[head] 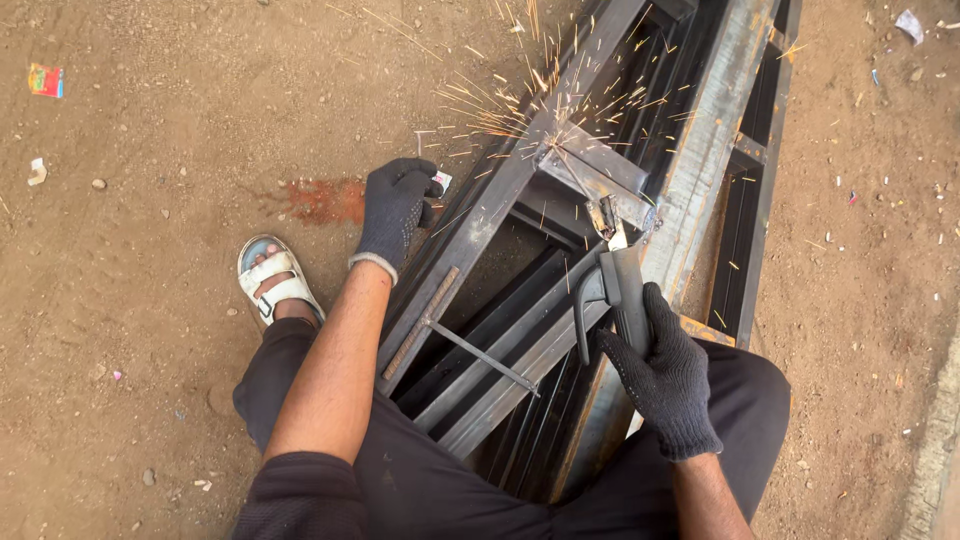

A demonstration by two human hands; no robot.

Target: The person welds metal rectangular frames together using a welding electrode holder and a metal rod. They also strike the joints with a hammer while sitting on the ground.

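My right hand [662,372], in a dark knit glove, grips a black welding electrode holder [612,292]. Its thin rod runs up to a joint on the grey steel frame [700,150], and orange sparks [500,100] spray up and left from there. My left hand [394,207], also gloved, rests on the frame's left rail [470,235], fingers curled over its outer edge. A short flat cross piece [600,170] lies across the frame at the sparking joint.
The frame lies on brown dirt ground [150,300], running from my lap up to the top right. My left foot in a white sandal [277,285] sits left of the frame. A reddish stain [322,200] and small litter dot the ground.
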